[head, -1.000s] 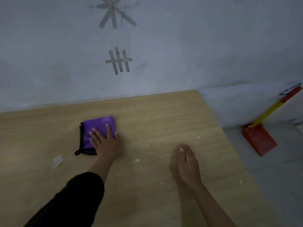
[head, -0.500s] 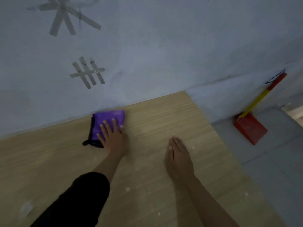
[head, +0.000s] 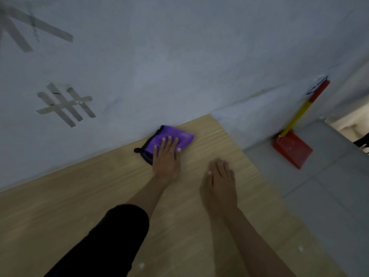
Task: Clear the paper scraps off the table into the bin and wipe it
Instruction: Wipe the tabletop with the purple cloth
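Now presses a folded purple microfibre cloth (head: 171, 137) flat under the left hand (head: 166, 158), fingers straight and slightly spread over its near half. Sits at the far edge of the desk (head: 60, 206), tight against the wall and close to the far right corner, long axis roughly along that edge, black loop pointing left. Rests the right hand (head: 219, 182) flat on bare wood, fingers together and holding nothing, just right of the left hand, nearer the person and clear of the cloth. Leaves small white paper scraps (head: 141, 265) toward the near edge, behind both hands. Probably calls for a pull of the cloth back from the wall toward those scraps, left hand plainly the one placed for it. Shows no bin, only a red dustpan (head: 291, 148) on the floor beyond the right edge. Offers no readable brand, label or writing; merely crossed tape strips (head: 64, 103) on the wall.
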A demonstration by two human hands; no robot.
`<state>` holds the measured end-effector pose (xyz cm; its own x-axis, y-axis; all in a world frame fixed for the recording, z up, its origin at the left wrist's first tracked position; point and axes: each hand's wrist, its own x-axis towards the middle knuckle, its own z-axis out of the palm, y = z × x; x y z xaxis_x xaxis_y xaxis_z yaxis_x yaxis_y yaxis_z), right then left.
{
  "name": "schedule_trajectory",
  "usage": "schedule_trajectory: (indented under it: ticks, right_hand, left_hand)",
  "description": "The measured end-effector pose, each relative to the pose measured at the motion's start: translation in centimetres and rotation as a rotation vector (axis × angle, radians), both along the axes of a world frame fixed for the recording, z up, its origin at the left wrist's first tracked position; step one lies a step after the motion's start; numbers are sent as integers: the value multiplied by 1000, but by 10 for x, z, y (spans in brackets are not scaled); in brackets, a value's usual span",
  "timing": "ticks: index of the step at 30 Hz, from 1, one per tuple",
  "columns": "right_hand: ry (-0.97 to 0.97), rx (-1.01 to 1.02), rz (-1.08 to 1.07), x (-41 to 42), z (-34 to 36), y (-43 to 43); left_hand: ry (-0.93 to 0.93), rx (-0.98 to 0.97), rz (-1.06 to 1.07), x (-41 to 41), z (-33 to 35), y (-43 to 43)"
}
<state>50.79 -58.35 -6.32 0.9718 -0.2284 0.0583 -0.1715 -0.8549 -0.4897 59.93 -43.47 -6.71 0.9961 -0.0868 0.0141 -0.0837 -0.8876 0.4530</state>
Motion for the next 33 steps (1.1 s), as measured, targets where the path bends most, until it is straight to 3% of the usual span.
schedule_trajectory:
  ticks: [7, 12, 17, 24, 26, 28, 30, 33]
  right_hand:
    - [-4, -7, 31, 8, -14, -5]
    - [-46, 295, 17, 4, 3, -15]
    - [-85, 500, -67, -13, 13, -37]
    - [-218, 483, -226, -28, 20, -40]
    - [-290, 356, -278, -33, 24, -36]
    - [-280, 307, -177, -45, 25, -33]
    - [-126, 325, 34, -68, 20, -26]
    - [16, 55, 247, -121, 1, -17]
  left_hand:
    - [78, 51, -120, 51, 5, -44]
    - [222, -8, -545, 40, 17, -82]
    - [156, 30, -208, 48, 7, -56]
    - [181, 50, -360, -14, 12, -61]
    - [249, -145, -400, -56, 16, -71]
    - [457, -624, -319, -97, 22, -75]
    - [506, -966, -109, -131, 26, -72]
    - [226, -918, 138, -170, 30, -59]
